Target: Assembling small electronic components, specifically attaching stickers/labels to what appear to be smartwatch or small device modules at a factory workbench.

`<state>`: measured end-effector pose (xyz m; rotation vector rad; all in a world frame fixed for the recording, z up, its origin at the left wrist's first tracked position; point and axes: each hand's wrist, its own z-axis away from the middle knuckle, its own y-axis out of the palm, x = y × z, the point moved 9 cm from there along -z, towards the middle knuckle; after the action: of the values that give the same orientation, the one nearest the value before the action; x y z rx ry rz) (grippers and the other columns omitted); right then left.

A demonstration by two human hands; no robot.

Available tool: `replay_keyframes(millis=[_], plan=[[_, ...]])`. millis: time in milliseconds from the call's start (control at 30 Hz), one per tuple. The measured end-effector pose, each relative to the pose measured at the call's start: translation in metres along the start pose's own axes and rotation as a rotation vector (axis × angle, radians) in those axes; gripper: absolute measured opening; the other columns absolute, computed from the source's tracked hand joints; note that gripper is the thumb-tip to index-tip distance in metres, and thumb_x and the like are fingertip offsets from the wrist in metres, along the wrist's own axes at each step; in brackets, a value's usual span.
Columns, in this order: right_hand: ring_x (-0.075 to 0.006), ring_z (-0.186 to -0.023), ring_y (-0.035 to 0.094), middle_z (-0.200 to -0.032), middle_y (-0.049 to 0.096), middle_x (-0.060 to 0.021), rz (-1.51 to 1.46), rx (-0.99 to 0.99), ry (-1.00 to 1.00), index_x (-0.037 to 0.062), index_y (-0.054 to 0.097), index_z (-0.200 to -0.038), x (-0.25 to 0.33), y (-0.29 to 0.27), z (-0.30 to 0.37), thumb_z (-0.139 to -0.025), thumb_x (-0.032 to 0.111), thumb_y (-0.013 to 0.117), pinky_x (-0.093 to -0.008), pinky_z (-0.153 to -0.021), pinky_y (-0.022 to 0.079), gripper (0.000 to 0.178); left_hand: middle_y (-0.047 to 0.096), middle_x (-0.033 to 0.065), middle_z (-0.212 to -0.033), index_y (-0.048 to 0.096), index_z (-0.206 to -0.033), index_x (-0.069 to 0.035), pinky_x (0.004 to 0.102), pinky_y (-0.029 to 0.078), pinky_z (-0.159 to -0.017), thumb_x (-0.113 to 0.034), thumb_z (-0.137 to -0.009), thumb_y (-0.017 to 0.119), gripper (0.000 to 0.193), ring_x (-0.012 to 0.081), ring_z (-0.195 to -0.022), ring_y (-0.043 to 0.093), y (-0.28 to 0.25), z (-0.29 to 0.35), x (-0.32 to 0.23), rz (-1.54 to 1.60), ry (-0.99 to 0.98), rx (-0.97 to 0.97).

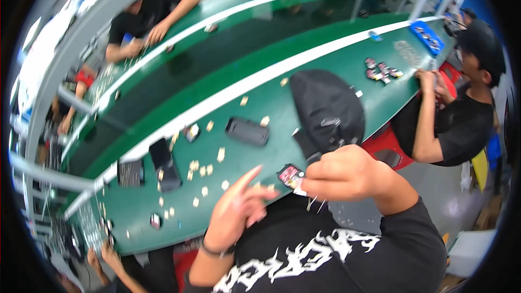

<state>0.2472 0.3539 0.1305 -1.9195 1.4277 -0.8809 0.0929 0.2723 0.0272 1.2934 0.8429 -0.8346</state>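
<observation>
My right hand [347, 176] is closed in a pinch on a small black device with a red printed face [290, 174]. Thin pale wires [315, 204] hang below that hand. To its left, my left hand [239, 206] has its fingers apart and holds nothing; they come near the device without gripping it. A rounded black fabric item, like a cap or bag [328, 106], lies just beyond my right hand. A dark grey oblong case [247, 131] rests on the green table [217, 108], with several small cream-coloured pieces [194, 166] scattered left of it.
Toward the left lie a black box [131, 173], a dark folded case [165, 164] and a small device [156, 220]. More red-and-black devices [382, 70] and a blue tray [427, 37] are at the right, by a seated co-worker [467, 97]. Another person [149, 21] works across the table.
</observation>
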Motion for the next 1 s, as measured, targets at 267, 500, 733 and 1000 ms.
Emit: replay_keyframes(millis=[267,500,733,1000], plan=[[-0.0172,-0.066,0.059,-0.090,0.064,-0.0067,-0.218,-0.135,0.404,0.0016,0.062,-0.112,-0.008,0.033,0.009,-0.092,0.011,0.066,-0.0295,-0.061,0.048,0.023,0.065,0.0049,-0.105,0.055,-0.132,0.001,0.0208,0.048,-0.067,-0.006,-0.103,0.054,0.030,0.0068,-0.077,0.057,-0.014,-0.017,0.005,-0.081,0.008,-0.111],[-0.0060,-0.048,0.046,-0.052,0.051,-0.0008,-0.923,0.038,1.118,0.0054,0.056,-0.077,-0.022,0.097,0.047,-0.104,0.022,0.055,-0.0247,-0.048,0.037,0.032,0.063,0.0120,-0.111,0.055,-0.123,0.005,0.0295,0.056,-0.092,0.011,-0.094,0.057,0.029,0.0166,-0.107,0.066,-0.018,0.003,-0.006,-0.137,0.236,-0.179],[-0.0057,-0.057,0.048,-0.077,0.063,-0.0048,-1.652,-0.294,1.396,0.0050,0.057,-0.091,-0.009,0.134,0.065,-0.104,0.021,0.056,-0.0222,-0.054,0.040,0.021,0.063,0.0153,-0.109,0.053,-0.115,0.006,0.0274,0.061,-0.081,0.012,-0.092,0.061,0.025,0.0189,-0.098,0.070,-0.030,0.008,-0.006,-0.274,0.214,-0.275],[-0.0109,-0.064,0.065,-0.084,0.068,-0.0107,-1.482,-0.145,1.310,0.0017,0.050,-0.106,-0.010,0.124,0.042,-0.100,0.008,0.061,-0.0227,-0.056,0.052,0.014,0.070,0.0172,-0.110,0.058,-0.111,0.006,0.0278,0.058,-0.078,0.009,-0.093,0.059,0.019,0.0175,-0.098,0.071,-0.028,0.009,-0.012,-0.461,0.315,-0.320]])
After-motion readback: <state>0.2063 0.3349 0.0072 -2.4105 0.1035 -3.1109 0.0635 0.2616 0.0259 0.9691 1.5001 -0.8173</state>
